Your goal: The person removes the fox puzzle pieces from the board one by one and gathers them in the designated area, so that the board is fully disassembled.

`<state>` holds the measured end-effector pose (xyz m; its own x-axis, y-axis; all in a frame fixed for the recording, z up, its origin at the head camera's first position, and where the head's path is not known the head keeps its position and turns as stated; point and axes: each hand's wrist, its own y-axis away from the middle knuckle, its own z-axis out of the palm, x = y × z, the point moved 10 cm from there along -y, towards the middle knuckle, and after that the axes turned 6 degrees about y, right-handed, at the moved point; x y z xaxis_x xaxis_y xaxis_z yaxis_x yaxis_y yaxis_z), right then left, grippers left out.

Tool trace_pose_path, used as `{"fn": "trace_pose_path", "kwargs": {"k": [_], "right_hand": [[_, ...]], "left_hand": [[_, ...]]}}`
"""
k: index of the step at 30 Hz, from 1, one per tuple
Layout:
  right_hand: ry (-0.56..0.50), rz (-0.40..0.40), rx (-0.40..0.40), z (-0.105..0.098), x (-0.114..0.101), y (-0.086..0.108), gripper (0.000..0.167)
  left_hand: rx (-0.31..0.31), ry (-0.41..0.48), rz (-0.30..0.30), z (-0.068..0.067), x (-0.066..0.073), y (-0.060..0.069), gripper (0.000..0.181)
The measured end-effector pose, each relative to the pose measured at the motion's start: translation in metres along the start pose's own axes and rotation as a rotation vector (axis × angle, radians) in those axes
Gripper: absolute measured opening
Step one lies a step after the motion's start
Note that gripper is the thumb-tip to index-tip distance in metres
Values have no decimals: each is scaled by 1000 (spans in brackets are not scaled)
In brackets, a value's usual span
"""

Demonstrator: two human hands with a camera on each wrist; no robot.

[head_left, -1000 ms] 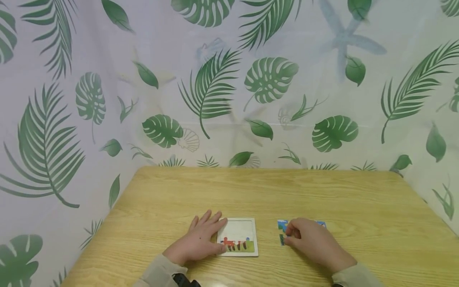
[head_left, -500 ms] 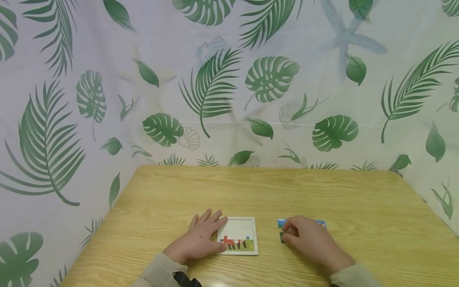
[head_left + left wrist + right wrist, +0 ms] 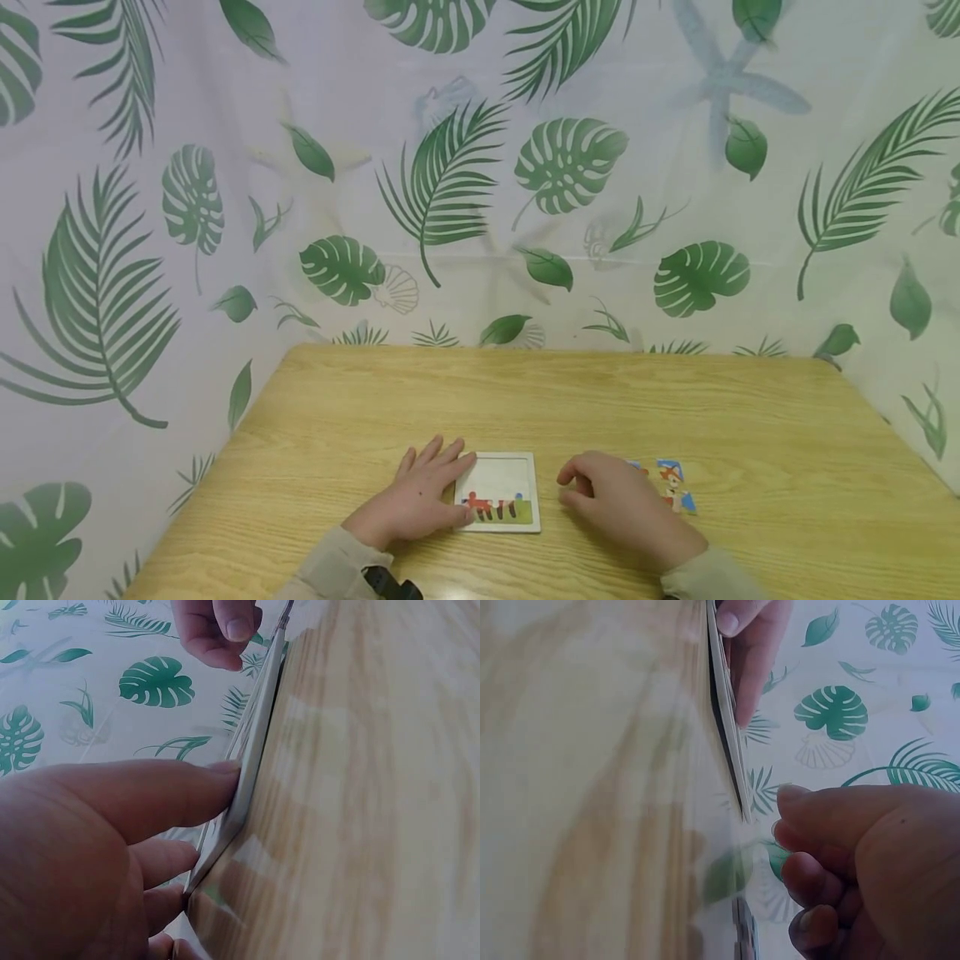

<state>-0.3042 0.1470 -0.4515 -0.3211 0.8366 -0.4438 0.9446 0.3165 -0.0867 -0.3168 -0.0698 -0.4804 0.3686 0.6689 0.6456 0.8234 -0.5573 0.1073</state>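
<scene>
A white-framed puzzle board [image 3: 498,473] lies on the table, with red, striped and green pieces along its near edge. Spread over its left side, the left hand [image 3: 420,500] rests with the thumb on the near left corner; in the left wrist view its thumb [image 3: 187,791] presses the board's edge [image 3: 251,761]. Just right of the board, the right hand [image 3: 618,504] has curled fingers, thumb and index close together, and no piece shows between them. The right wrist view also shows these curled fingers [image 3: 817,862] with nothing visible in them.
Loose puzzle pieces [image 3: 672,483] with blue and a red-and-tan figure lie behind and right of the right hand, partly covered by it. A leaf-patterned cloth [image 3: 465,292] hangs behind the wooden table [image 3: 465,392].
The right hand has moved left from above the loose pieces towards the board, uncovering more of the pieces at the right. The left hand has stayed on the board.
</scene>
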Motion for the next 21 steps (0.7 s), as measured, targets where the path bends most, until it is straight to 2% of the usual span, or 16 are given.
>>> {"fn": "trace_pose_path", "kwargs": {"k": [5, 13, 21], "right_hand": [[-23, -51, -8, 9, -15, -4, 12], [-51, -86, -80, 33, -35, -9, 30], [-30, -81, -85, 39, -45, -10, 27]], "left_hand": [[5, -11, 3, 0, 1, 0, 80], [-4, 4, -5, 2, -3, 0, 80], [-1, 12, -4, 0, -1, 0, 79]]}}
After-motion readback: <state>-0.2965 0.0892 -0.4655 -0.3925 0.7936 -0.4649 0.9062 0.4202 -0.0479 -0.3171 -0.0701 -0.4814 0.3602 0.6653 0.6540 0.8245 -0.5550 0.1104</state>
